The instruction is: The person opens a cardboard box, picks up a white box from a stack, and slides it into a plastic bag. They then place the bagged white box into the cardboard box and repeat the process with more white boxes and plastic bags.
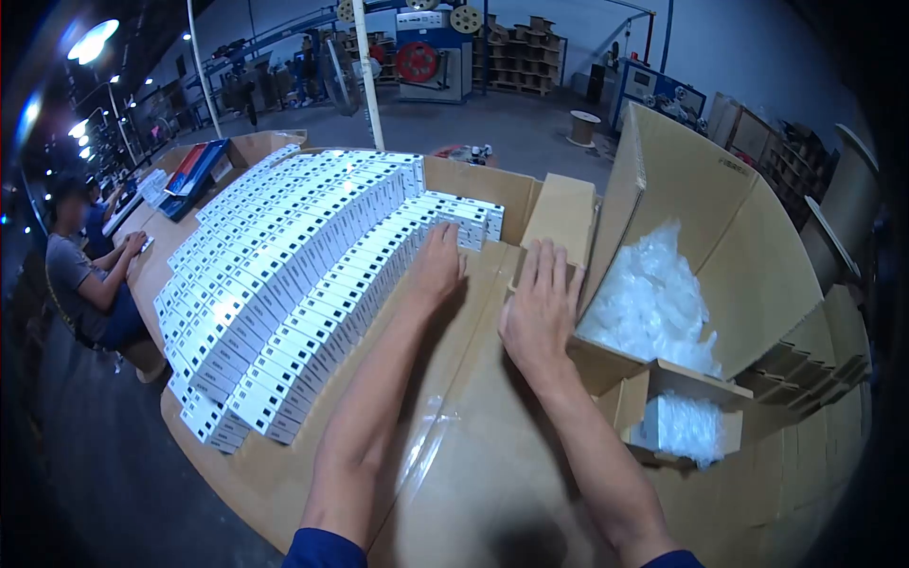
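Note:
Long rows of small white boxes [312,237] with dark square marks stand packed side by side on the cardboard-covered table. My left hand [438,263] is at the near end of the front rows, its fingers curled together against the white boxes there. What lies between those fingers is hidden. My right hand [540,308] rests with fingers stretched out flat on the near end of a brown cardboard box [561,210]. That cardboard box stands between the white rows and a larger carton.
The large open carton [724,204] at right holds crumpled clear plastic bags [653,293]. Before it, a smaller carton [632,407] contains plastic-wrapped items [689,426]. A seated person [90,265] works at the table's left side. A blue-and-red box [199,170] lies at the far left.

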### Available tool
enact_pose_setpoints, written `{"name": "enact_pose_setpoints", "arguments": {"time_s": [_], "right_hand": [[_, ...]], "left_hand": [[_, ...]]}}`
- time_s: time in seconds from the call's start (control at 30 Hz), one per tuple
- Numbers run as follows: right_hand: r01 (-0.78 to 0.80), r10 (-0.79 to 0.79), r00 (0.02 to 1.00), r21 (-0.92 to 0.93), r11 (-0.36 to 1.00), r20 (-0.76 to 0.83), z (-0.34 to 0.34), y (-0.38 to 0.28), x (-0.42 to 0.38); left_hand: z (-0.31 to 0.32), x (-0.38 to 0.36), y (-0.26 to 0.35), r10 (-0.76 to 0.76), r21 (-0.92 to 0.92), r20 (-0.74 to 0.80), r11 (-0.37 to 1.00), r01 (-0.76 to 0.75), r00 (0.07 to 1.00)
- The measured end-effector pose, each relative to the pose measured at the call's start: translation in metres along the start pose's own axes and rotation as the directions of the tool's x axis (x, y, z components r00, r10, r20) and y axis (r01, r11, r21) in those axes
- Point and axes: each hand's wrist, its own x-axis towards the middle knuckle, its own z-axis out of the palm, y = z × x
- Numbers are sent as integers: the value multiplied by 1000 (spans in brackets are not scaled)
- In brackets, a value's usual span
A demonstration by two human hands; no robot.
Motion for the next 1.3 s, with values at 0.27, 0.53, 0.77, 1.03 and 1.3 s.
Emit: {"name": "enact_pose_setpoints", "arguments": {"time_s": [0.27, 0.53, 0.77, 1.03, 1.3], "right_hand": [[9, -6, 1000, -87, 996, 28, 4, 0, 0], [-7, 17, 995, -97, 995, 103, -5, -6, 1], [40, -6, 982, -176, 984, 190, -13, -3, 2], [99, -117, 992, 294, 951, 46, -77, 0, -23], [-378, -84, 914, 910, 171, 396, -190, 55, -123]], "left_hand": [[50, 25, -17, 178, 232, -60, 960, -160, 982], [38, 19, -18, 157, 324, -42, 936, -135, 987], [-18, -20, 21, 40, 28, -255, 999, -34, 966], [-141, -120, 151, -243, -319, -296, 937, 144, 924], [-205, -148, 289, 110, -411, -145, 897, -161, 983]]}}
